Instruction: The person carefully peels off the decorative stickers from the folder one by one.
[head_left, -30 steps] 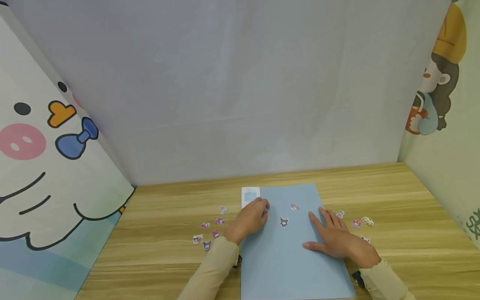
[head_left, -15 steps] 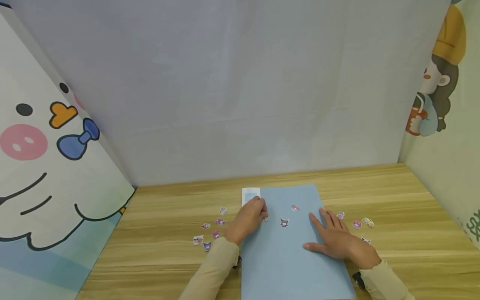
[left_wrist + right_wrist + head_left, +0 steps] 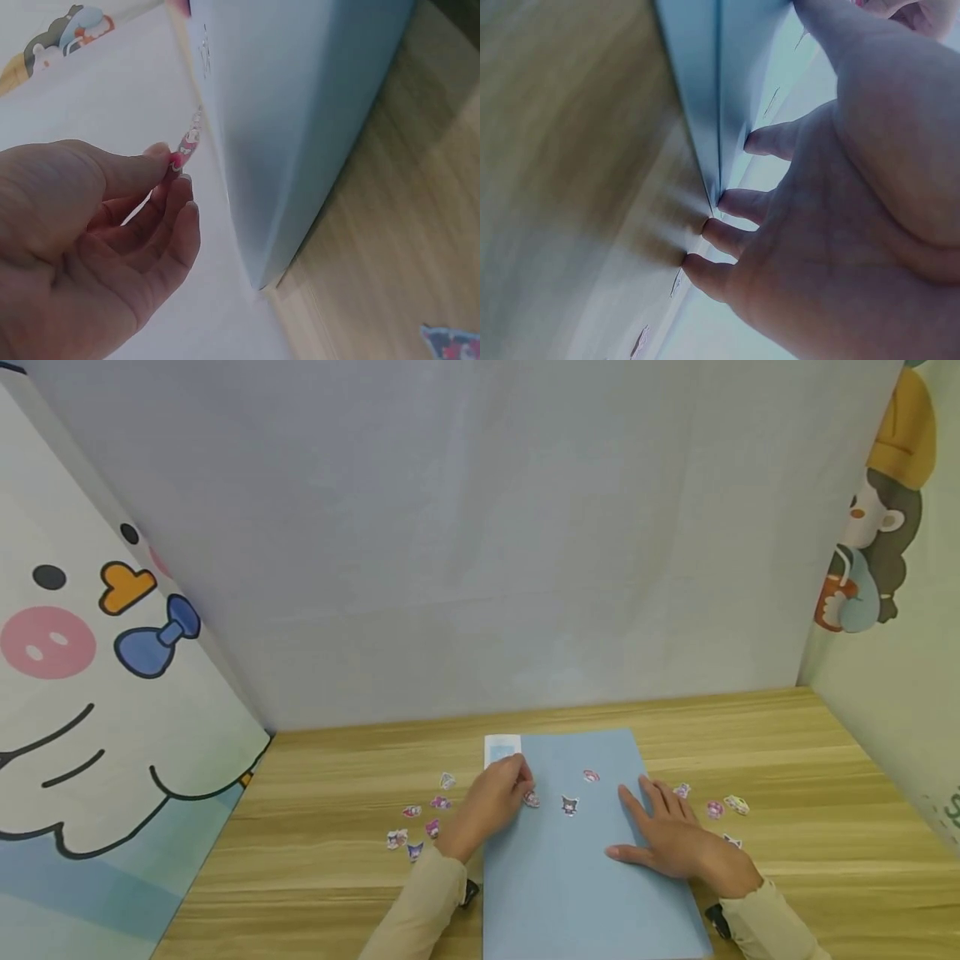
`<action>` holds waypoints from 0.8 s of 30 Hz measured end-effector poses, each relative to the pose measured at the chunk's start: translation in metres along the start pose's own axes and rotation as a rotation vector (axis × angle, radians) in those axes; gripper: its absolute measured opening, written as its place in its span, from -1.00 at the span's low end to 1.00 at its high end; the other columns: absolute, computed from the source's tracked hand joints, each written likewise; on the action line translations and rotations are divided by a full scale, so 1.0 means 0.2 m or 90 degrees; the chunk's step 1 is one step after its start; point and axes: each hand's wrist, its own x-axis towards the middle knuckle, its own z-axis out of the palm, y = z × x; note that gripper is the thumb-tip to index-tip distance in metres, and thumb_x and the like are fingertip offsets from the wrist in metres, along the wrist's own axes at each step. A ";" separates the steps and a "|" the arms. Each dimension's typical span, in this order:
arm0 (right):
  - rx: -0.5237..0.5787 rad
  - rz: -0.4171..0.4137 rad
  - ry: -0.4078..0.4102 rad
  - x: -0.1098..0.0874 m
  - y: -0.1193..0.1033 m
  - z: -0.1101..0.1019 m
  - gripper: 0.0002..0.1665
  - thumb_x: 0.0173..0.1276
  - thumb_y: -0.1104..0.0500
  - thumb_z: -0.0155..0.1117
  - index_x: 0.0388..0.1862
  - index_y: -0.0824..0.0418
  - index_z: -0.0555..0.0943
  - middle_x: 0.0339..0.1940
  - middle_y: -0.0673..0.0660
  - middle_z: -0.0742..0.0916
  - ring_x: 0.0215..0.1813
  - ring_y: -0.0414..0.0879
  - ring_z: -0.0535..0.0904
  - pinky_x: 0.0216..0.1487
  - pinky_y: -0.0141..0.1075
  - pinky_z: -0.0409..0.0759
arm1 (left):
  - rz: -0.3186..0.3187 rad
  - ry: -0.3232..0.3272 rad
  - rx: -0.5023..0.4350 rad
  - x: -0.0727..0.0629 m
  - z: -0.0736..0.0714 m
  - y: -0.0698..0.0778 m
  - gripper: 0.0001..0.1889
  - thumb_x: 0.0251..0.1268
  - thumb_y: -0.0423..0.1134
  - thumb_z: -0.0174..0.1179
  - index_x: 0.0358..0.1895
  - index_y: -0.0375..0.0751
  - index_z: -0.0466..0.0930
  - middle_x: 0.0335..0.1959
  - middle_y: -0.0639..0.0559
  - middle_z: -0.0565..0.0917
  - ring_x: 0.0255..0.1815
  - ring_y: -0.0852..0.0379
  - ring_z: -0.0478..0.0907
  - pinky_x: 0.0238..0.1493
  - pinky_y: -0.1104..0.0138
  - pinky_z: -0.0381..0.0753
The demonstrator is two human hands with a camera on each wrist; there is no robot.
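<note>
A light blue folder (image 3: 585,893) lies on the wooden table, with a white label (image 3: 503,747) at its far left corner. Over its left part, my left hand (image 3: 491,802) pinches a small pink-and-white cartoon sticker (image 3: 187,142) between thumb and index finger. The left wrist view shows this sticker raised on edge near the folder's surface. Two other stickers are on the folder: a grey character (image 3: 570,806) in the middle and a pink one (image 3: 591,775) farther back. My right hand (image 3: 671,839) rests spread across the folder's right edge, some fingertips touching the table in the right wrist view.
Several loose stickers (image 3: 440,802) lie on the table left of the folder. More stickers (image 3: 715,810) are scattered beyond the right hand. A pale cloth backdrop (image 3: 525,568) closes off the rear, and printed cartoon panels (image 3: 135,760) stand at both sides.
The sticker in my left fingers has turned, and more of its printed face shows beyond the fingertips. The left hand has shifted only slightly. My right hand has stayed in place.
</note>
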 end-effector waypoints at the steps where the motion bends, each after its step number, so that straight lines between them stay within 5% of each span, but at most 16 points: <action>1: 0.001 -0.001 0.000 0.00 0.00 0.00 0.19 0.38 -0.36 0.28 0.59 0.44 0.11 0.56 0.59 0.02 0.54 0.58 -0.14 0.41 0.48 -0.20 | -0.002 0.004 -0.013 -0.01 0.00 0.00 -0.90 0.41 -0.43 0.27 -0.27 -0.25 0.55 -0.40 0.02 0.59 -0.39 0.17 0.49 -0.32 0.36 0.54; 11: 0.000 -0.004 0.009 0.00 0.00 0.00 0.18 0.38 -0.35 0.29 0.58 0.46 0.13 0.55 0.60 0.05 0.53 0.59 -0.12 0.40 0.49 -0.18 | -0.013 0.032 -0.066 -0.07 -0.02 -0.04 -0.95 0.40 -0.49 0.24 -0.22 -0.32 0.56 -0.38 -0.01 0.56 -0.34 0.13 0.47 -0.28 0.34 0.56; 19: 0.001 -0.019 0.003 0.00 0.00 -0.01 0.14 0.41 -0.34 0.27 0.57 0.45 0.14 0.53 0.62 0.05 0.51 0.62 -0.10 0.38 0.51 -0.16 | 0.043 0.096 -0.051 -0.13 -0.02 -0.07 -0.86 0.24 -0.65 0.21 -0.25 -0.38 0.55 -0.35 -0.14 0.58 -0.29 -0.03 0.55 -0.22 0.24 0.63; 24: 0.008 -0.022 0.002 0.00 0.01 -0.01 0.16 0.40 -0.36 0.25 0.58 0.45 0.13 0.54 0.63 0.05 0.51 0.62 -0.11 0.39 0.50 -0.18 | 0.038 0.107 -0.058 -0.15 -0.04 -0.10 -0.82 0.19 -0.68 0.21 -0.22 -0.41 0.54 -0.35 -0.16 0.57 -0.30 -0.04 0.54 -0.24 0.24 0.63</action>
